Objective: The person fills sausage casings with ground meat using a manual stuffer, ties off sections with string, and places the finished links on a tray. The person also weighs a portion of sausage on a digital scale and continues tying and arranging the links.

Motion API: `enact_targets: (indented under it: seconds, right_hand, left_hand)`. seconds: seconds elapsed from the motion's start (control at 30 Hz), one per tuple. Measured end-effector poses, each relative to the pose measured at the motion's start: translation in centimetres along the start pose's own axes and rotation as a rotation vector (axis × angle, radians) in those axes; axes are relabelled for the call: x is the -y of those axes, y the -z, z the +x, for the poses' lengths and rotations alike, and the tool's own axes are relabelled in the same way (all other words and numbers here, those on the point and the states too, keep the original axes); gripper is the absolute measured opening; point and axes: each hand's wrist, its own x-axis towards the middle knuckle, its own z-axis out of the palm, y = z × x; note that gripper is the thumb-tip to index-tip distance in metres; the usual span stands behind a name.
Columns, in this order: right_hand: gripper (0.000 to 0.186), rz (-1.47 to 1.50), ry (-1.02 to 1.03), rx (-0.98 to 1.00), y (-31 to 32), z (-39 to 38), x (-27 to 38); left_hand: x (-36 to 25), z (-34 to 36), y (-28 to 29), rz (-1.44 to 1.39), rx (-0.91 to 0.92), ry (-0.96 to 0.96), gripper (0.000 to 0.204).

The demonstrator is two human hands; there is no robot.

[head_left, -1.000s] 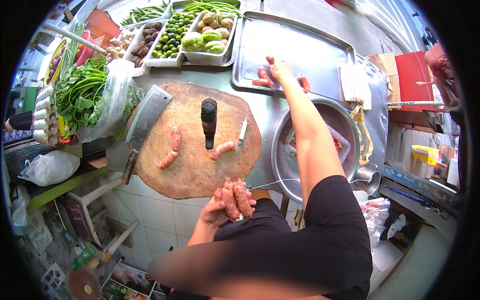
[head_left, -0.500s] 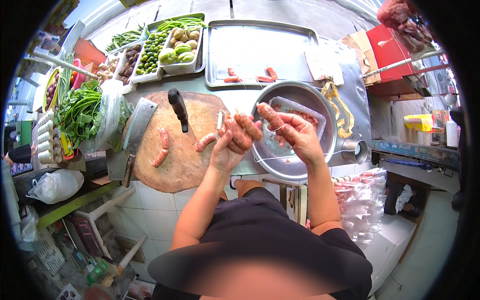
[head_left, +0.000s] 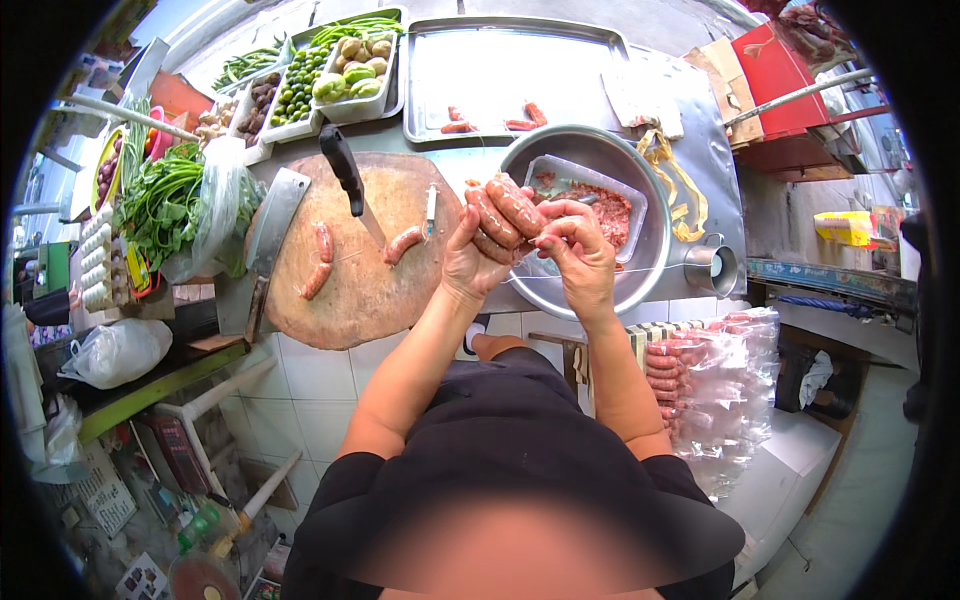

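Note:
My left hand (head_left: 472,262) is closed around a bunch of pinkish sausages (head_left: 505,215), raised over the near left rim of a round metal basin (head_left: 655,165). At the bunch's right end, my right hand (head_left: 585,262) pinches finger and thumb together, apparently on the white string (head_left: 650,272). The string crosses toward a metal cup (head_left: 712,265). Inside the basin, a clear plastic tub (head_left: 560,170) holds ground meat (head_left: 612,212). On the round wooden chopping board (head_left: 340,255) lie linked sausages (head_left: 318,262), a single sausage (head_left: 403,244) and a syringe (head_left: 432,208).
A black-handled knife (head_left: 343,165) stands up from the board; a cleaver (head_left: 275,225) lies along its left edge. Behind, a metal tray (head_left: 510,75) holds several small sausages. Vegetable trays (head_left: 300,95) fill the far left. Bagged sausages (head_left: 715,370) hang at the near right.
The sausage my right hand held up has joined the bunch in my left hand. My right hand has come closer to the left, now pinching at the bunch's end. The view has shifted slightly.

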Motion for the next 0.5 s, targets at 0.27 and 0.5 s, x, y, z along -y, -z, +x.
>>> enact_targets:
  seconds: [0.27,0.5]
  right_hand:
    - [0.011,-0.174,-0.107,0.235,3.3,-2.9,1.6]
    - [0.013,0.273,-0.398,0.104,8.8,-4.3,-0.7]
  left_hand:
    - [-1.0,0.2,-1.0,0.025,0.037,-0.083,0.091]
    - [-0.6,0.1,-1.7,0.09,0.15,-0.02,0.086]
